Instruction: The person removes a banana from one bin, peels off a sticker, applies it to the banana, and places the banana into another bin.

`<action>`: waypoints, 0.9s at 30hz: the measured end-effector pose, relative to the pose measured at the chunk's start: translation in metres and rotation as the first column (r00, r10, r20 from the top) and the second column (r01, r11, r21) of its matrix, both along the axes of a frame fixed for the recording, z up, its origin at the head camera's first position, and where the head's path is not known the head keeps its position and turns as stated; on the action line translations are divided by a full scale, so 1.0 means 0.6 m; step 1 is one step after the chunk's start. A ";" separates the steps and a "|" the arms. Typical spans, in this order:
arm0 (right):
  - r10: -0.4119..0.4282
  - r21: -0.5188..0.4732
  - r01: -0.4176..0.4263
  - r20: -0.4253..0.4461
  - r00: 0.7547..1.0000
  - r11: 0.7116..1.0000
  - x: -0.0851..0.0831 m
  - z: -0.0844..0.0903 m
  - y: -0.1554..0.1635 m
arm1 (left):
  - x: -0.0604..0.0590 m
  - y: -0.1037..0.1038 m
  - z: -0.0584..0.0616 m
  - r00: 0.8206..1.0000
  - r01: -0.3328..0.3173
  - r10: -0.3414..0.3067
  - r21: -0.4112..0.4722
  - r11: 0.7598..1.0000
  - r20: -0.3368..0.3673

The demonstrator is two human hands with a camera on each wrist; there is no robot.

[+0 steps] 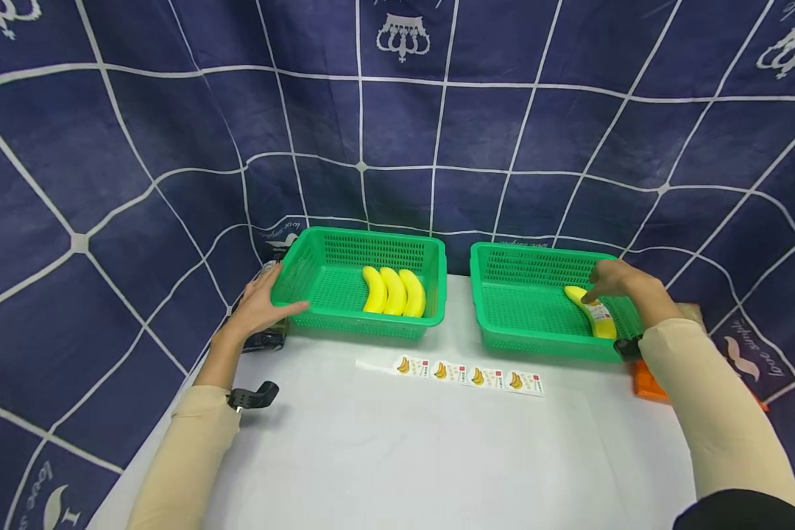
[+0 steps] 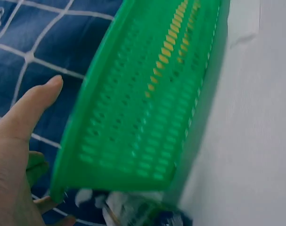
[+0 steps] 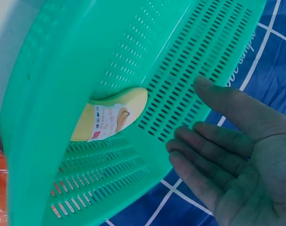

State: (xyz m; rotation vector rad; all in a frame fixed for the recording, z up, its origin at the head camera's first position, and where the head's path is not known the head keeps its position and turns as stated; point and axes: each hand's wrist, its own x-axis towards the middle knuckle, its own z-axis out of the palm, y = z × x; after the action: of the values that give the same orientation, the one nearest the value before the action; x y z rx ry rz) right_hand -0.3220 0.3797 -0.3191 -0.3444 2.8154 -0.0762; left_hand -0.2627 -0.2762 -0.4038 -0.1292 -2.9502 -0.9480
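My left hand (image 1: 258, 304) is at the left end of the left green basket (image 1: 298, 316), fingers spread and thumb out near its front corner. In the left wrist view the thumb (image 2: 34, 103) stands apart from the rim; whether the other fingers touch the basket I cannot tell. Three yellow bananas (image 1: 394, 291) lie side by side in that basket. Over the right end of the right green basket (image 1: 517, 340) hangs my right hand (image 1: 626, 283), fingers loosely bent and holding nothing. Below it, one banana (image 3: 131, 101) with a printed label (image 3: 109, 121) lies in the basket.
A row of banana stickers (image 1: 469, 374) lies on the white table (image 1: 437, 456) before the baskets. Something orange (image 1: 649, 383) is by the right basket, and a dark package (image 1: 265, 340) by the left one. A blue checked curtain (image 1: 490, 132) hangs behind.
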 end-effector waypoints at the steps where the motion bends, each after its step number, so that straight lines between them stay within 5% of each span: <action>1: 0.007 0.001 -0.007 -0.006 1.000 1.000 0.001 0.001 -0.003 | -0.005 -0.005 -0.003 1.000 0.004 -0.004 0.011 1.000 0.014; 10: -0.004 0.012 0.004 -0.028 1.000 1.000 0.007 0.003 -0.016 | -0.032 -0.020 -0.032 0.997 0.013 -0.021 0.109 0.994 0.076; 27: 0.018 -0.005 -0.018 -0.047 0.999 1.000 0.020 -0.007 -0.040 | -0.031 -0.018 -0.047 0.999 -0.015 0.007 0.175 0.984 0.047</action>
State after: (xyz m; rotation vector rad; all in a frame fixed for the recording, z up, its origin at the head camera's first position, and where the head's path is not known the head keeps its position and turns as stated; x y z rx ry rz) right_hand -0.3102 0.3556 -0.3230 -0.3777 2.8589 -0.0720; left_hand -0.2814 -0.2870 -0.4321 -0.0856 -2.8871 -1.2187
